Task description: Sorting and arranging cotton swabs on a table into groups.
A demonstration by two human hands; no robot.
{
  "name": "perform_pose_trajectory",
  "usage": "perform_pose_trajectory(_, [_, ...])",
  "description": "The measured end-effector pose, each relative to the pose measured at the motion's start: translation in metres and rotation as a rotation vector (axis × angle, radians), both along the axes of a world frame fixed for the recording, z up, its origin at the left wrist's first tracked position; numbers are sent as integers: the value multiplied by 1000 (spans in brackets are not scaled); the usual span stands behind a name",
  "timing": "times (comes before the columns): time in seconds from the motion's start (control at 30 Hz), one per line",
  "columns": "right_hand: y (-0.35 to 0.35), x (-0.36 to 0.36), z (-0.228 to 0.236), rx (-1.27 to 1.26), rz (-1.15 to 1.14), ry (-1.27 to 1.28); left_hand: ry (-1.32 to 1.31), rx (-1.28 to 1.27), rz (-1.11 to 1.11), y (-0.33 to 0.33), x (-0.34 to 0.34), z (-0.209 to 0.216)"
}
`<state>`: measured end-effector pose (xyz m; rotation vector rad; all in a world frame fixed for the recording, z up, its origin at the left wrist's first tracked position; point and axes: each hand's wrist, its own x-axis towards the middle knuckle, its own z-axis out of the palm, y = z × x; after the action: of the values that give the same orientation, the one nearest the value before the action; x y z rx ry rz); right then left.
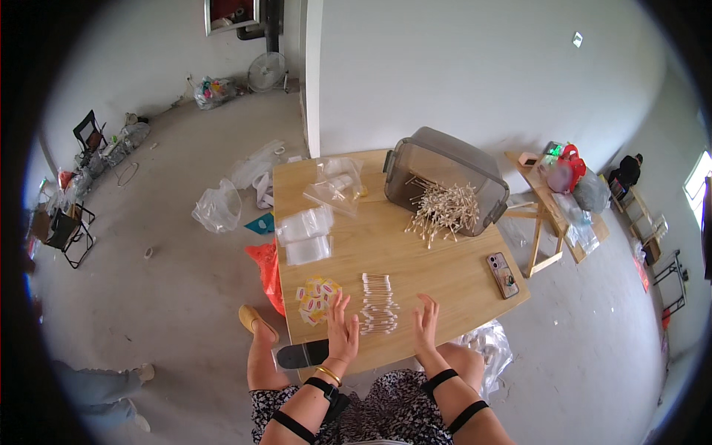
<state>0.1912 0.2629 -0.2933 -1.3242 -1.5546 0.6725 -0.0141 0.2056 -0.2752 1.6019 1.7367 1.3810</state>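
Observation:
A column of cotton swabs lies side by side on the wooden table in front of me. My left hand is just left of its near end, fingers stretched and holding nothing. Over the table to the right of the swabs is my right hand, also open and empty. Both palms face inward, with the swabs between them. Small yellow-and-white paper labels or packets are heaped beside my left fingers. Farther back, a loose pile of cotton swabs spills from a grey plastic bin tipped on its side.
Stacked clear bags and loose plastic lie at the table's left. A phone is near the right edge; a black flat object sits at the front left edge. A cluttered wooden bench stands right. Another person's legs show lower left.

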Motion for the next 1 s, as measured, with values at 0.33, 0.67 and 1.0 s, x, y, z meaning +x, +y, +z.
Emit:
perform_pose_trajectory(0.33, [41, -30, -13, -63, 154, 39, -210, -66, -98, 67, 17, -28])
perform_pose_trajectory(0.67, [57, -61, -19, -18, 317, -42, -288, -30, -264, 85, 30, -38])
perform_pose_trajectory(1.0, [90, -67, -28, 5, 357, -24, -196, -2, -293, 121, 23, -43])
